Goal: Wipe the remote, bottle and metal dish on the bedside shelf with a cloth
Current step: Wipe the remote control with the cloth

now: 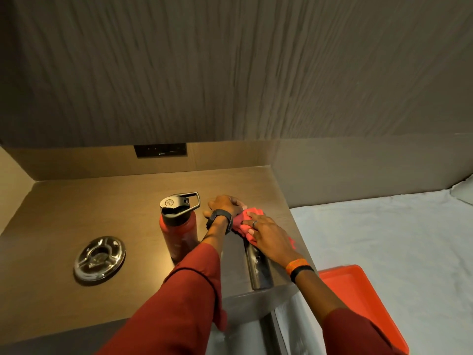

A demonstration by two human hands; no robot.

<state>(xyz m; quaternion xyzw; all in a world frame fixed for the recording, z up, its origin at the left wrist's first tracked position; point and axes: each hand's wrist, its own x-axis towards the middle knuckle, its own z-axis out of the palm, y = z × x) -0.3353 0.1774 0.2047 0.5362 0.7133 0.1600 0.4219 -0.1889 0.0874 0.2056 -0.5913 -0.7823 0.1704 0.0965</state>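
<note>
You can't read any text here. The bottle [179, 226] cap carries a round embossed emblem, too blurred to make out. The dark wall panel [160, 150] above the shelf's back edge shows small marks, illegible.

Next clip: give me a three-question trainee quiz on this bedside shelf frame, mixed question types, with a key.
1. True or false: the red bottle lies on its side.
2. Which item is under the pink cloth? A) metal dish B) remote C) orange tray
3. Fill in: the right hand presses the cloth while the left hand rests at the remote's ____ end.

Key: 1 false, it stands upright on the shelf; 2 B; 3 far.
</note>
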